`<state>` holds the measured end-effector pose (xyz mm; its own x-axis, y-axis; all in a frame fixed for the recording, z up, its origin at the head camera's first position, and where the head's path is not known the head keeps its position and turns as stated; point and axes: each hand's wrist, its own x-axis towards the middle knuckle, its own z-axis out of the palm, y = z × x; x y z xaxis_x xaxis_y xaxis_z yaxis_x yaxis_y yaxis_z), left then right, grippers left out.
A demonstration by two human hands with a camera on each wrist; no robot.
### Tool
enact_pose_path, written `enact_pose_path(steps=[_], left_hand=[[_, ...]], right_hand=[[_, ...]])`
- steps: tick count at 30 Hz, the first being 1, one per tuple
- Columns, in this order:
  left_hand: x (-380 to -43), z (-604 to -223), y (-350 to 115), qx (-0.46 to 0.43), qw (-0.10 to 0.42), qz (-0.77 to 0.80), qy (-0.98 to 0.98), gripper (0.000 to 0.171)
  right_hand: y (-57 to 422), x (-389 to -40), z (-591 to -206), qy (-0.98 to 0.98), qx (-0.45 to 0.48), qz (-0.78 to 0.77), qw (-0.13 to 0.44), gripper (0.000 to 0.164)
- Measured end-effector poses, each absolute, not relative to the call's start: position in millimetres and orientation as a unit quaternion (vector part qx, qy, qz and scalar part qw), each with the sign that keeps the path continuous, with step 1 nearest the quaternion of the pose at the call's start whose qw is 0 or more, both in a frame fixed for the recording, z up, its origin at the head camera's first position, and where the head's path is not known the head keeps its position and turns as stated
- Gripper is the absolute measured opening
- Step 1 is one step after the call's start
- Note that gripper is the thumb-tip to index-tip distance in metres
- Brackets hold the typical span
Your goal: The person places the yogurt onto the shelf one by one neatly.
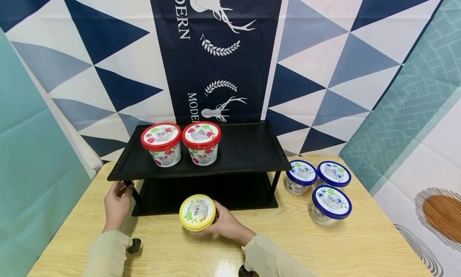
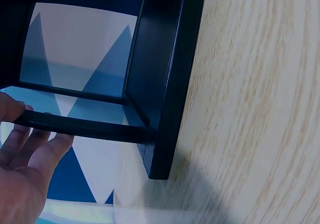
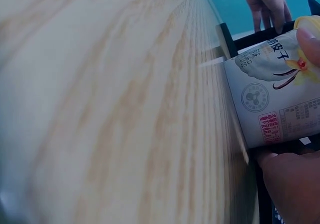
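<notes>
My right hand (image 1: 227, 223) grips a yellow-lidded ice cream tub (image 1: 197, 213) at the front edge of the black two-tier shelf (image 1: 248, 149). In the right wrist view the tub's printed white side (image 3: 280, 92) shows, with thumb and fingers (image 3: 295, 181) on opposite sides of it. At the shelf's left front, my left hand (image 1: 118, 203) holds the thin black post below the top tier. The left wrist view shows thumb and fingers (image 2: 52, 151) around that post (image 2: 85, 124). Two red-lidded tubs (image 1: 161, 145) (image 1: 201, 143) stand side by side on the upper tier's left half.
Three blue-lidded tubs (image 1: 301, 176) (image 1: 333, 173) (image 1: 330, 205) stand on the wooden table (image 1: 306, 245), right of the shelf. The lower tier (image 1: 234, 191) lies under the upper one. Behind the shelf hangs a patterned cloth (image 1: 223, 69).
</notes>
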<state>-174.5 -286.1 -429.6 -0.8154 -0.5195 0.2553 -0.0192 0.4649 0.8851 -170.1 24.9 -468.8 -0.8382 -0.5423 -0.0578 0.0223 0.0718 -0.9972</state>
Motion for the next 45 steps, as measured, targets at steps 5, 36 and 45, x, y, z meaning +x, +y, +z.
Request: enact_pose_path(steps=[5, 36, 45], left_hand=[[-173, -432, -286, 0.163, 0.258, -0.493, -0.815, 0.029], [-171, -428, -285, 0.166, 0.253, -0.480, -0.823, 0.032], [-172, -428, -286, 0.166, 0.253, -0.481, -0.823, 0.031]], right_hand=[[26, -169, -469, 0.694, -0.190, -0.659, 0.218, 0.089], [55, -173, -455, 0.709, -0.191, -0.648, 0.201, 0.089], [65, -173, -440, 0.707, -0.191, -0.654, 0.191, 0.092]])
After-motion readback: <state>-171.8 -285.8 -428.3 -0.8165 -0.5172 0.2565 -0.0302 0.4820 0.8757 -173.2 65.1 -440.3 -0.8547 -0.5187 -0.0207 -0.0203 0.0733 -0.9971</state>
